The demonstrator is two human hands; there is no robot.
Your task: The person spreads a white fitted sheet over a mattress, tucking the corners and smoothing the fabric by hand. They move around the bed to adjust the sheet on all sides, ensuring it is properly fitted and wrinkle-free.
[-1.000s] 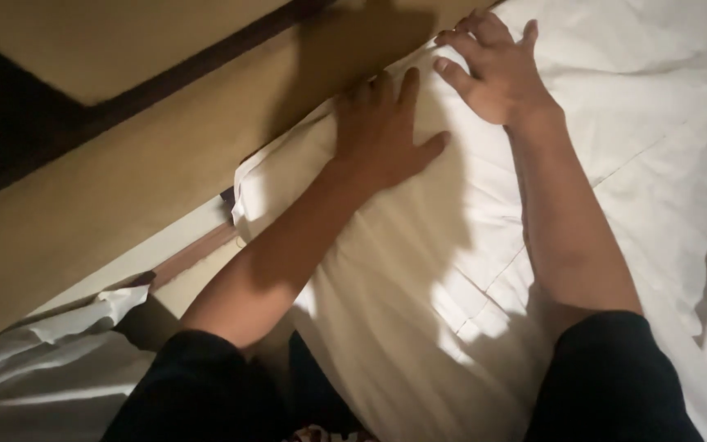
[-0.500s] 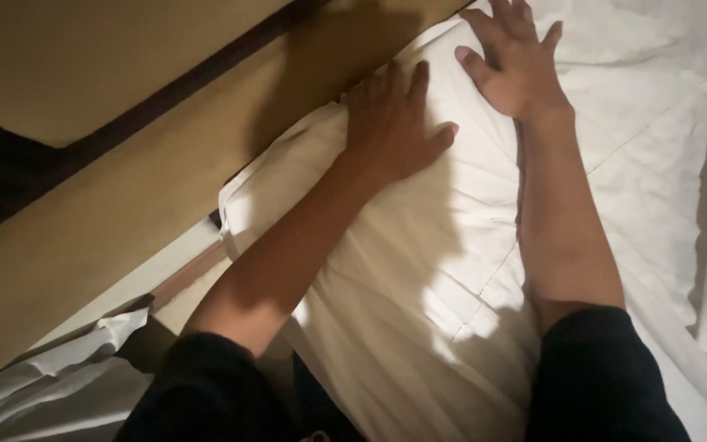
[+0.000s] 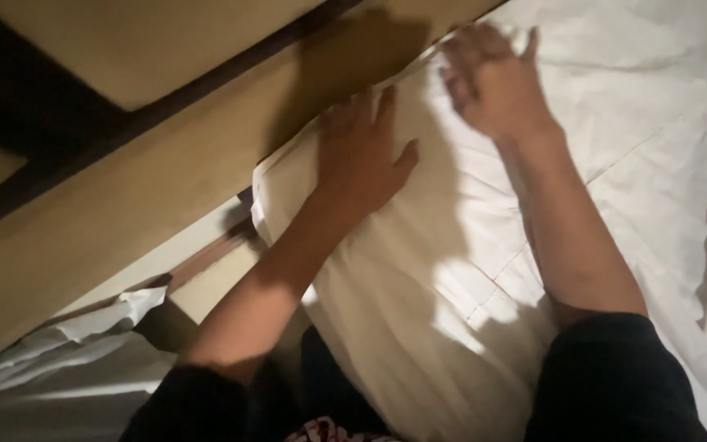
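Item: white pillow (image 3: 419,270), in a plain white case, lying on the bed directly beneath both hands, its top edge pushed up against the tan wooden headboard (image 3: 165,188). Left hand (image 3: 363,151): grip open, palm flat and fingers spread, pressing down on the upper left part of the pillow, fingertips close to the seam where pillow meets headboard. Right hand (image 3: 493,82): grip open too, fingers loosely extended and slightly blurred, resting on the pillow's upper edge just beside the left hand and further along the headboard; neither hand closes round anything. Both forearms are bare, running back from the hands to dark sleeves (image 3: 615,376) at the lower edge of the view. Beyond the right grip, out past the wrist, lies the white bed sheet (image 3: 656,131), creased, with a straight fold line crossing it. Behind the left grip, down past the elbow, a pale mattress corner (image 3: 206,278) shows beside the pillow's end, and further back still a crumpled white sheet (image 3: 83,344) hangs loose. A bright patch of light falls on the pillow between the two forearms; the headboard area ahead of the fingertips is in shadow.
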